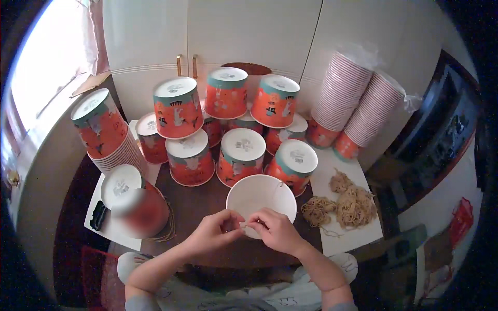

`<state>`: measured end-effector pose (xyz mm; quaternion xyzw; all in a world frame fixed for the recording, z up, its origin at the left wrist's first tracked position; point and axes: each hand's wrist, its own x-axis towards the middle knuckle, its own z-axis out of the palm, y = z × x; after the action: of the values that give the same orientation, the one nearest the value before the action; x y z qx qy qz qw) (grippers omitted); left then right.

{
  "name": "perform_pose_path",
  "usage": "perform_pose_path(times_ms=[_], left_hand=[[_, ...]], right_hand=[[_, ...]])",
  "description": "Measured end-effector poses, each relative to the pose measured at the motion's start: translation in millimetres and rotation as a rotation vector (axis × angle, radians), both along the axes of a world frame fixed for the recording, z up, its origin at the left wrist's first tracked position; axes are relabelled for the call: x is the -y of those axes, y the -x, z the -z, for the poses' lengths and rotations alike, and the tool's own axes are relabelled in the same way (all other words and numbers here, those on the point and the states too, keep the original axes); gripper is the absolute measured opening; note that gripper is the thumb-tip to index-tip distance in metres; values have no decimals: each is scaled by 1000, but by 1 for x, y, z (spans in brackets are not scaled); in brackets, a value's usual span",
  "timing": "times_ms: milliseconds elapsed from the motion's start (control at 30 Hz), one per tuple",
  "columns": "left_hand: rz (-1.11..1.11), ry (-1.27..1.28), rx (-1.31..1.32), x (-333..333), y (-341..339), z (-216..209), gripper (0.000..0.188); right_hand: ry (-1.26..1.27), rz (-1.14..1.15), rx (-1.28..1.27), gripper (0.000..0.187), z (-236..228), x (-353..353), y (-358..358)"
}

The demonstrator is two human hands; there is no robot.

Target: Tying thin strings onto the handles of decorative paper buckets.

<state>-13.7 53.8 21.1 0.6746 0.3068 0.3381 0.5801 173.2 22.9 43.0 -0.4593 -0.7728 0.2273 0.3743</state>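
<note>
A paper bucket (262,194) stands mouth up before me, its white inside showing. A short piece of twine (281,185) shows at its far right rim. At the near rim my left hand (220,228) has its thumb and forefinger pinched together. Almost touching it, my right hand (275,228) pinches at the same spot, fingers curled over the rim. Whatever lies between the fingertips is too small to make out. Right of the bucket lie tangled bundles of brown twine (356,206).
Several upside-down orange paper buckets (241,155) are stacked behind. Tall bagged stacks of buckets (345,88) lean at the back right. On the left are another bucket stack (106,129), an upturned bucket (148,210) ringed with twine, and a small black object (98,215).
</note>
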Motion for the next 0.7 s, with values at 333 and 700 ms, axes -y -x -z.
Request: perform_pose_path(times_ms=[333,700], left_hand=[[-146,-311,-286,7,-5,-13,14],[-183,-742,-308,7,-2,-9,11]], right_hand=[[-35,-19,24,10,0,-1,5],[-47,-38,33,12,2,3,4]])
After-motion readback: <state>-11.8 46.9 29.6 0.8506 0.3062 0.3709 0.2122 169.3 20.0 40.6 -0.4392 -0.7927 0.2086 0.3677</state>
